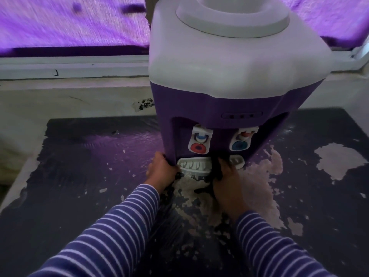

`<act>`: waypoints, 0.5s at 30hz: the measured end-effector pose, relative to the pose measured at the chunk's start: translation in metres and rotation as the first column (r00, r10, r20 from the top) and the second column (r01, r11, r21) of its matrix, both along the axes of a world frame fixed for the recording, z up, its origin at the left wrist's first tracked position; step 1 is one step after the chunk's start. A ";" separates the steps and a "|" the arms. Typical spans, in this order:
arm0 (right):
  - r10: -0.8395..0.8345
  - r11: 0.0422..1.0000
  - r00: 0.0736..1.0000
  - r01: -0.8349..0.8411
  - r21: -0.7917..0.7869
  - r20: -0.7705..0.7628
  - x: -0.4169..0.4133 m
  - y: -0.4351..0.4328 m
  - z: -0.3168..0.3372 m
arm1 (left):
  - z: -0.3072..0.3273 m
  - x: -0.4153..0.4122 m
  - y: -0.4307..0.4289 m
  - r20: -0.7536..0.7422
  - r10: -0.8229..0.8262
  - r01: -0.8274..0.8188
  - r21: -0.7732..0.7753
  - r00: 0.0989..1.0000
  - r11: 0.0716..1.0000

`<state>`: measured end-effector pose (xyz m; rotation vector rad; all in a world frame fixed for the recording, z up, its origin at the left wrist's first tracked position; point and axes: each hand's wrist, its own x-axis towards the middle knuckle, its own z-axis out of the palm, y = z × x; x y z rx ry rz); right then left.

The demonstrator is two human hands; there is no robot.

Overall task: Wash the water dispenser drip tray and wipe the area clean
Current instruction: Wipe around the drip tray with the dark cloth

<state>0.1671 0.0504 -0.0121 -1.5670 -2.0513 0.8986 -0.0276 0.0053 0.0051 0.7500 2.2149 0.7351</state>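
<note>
No readable writing on the purple water dispenser (229, 92). The drip tray (194, 165) sits at its base, under the taps. Left hand (161, 170) clamps the dispenser's bottom corner; right hand (225, 176) pinches the tray's front edge.

Left sleeve (111, 232): long, dark purple-blue knit with thin pale horizontal stripes, ending just behind the bare left hand (161, 170). Right sleeve (273, 248): same pattern, behind right hand (225, 180).
</note>
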 end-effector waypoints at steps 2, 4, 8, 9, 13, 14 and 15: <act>0.129 0.989 0.991 -0.130 0.067 0.025 -0.014 -0.013 -0.002 | 0.000 0.000 0.001 -0.008 -0.005 0.005 0.003 1.000 1.000; 0.224 0.971 0.974 -0.226 0.082 0.035 -0.026 -0.023 -0.002 | -0.001 -0.001 0.001 -0.003 -0.012 0.012 0.009 1.000 1.000; 0.422 0.902 0.899 -0.429 0.043 0.119 -0.035 -0.034 -0.005 | -0.001 -0.002 0.000 -0.015 -0.018 0.018 -0.001 1.000 1.000; 0.462 0.875 0.868 -0.479 0.065 0.181 -0.037 -0.037 -0.007 | -0.001 -0.003 0.000 -0.009 -0.017 0.017 0.001 1.000 1.000; 0.516 0.809 0.780 -0.579 0.098 0.353 -0.047 -0.037 -0.014 | 0.000 -0.004 0.001 0.004 -0.022 0.022 -0.004 1.000 1.000; 0.532 0.796 0.761 -0.599 0.086 0.372 -0.049 -0.036 -0.015 | 0.000 -0.004 0.000 0.004 -0.019 0.019 -0.005 1.000 1.000; 0.546 0.783 0.739 -0.618 0.074 0.395 -0.050 -0.034 -0.015 | 0.000 -0.003 0.000 0.002 -0.014 0.014 -0.005 1.000 1.000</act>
